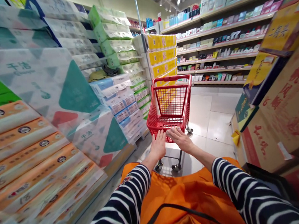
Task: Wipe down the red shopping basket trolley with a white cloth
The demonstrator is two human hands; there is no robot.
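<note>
A red plastic shopping cart (152, 120) with a wire-like basket stands just ahead of me on the floor. Its basket holds nothing that I can see. My left hand (158, 143) lies at the cart's near wall, fingers stretched out and pointing forward. Close beside it, my right hand (180, 139) is also at that wall, fingers extended and angled to the left. Neither hand is wrapped round anything; whether the fingertips press on the plastic I cannot tell. Striped sleeves and an orange apron (187, 195) fill the lower part of the view.
Tall stacks of tissue packs (38, 148) line the left side. Yellow packs (162, 55) are piled behind the cart. Cardboard boxes (288, 104) rise on the right. Shelves (222, 44) of small goods cover the back wall. Pale tiled floor (213, 127) shows right of the cart.
</note>
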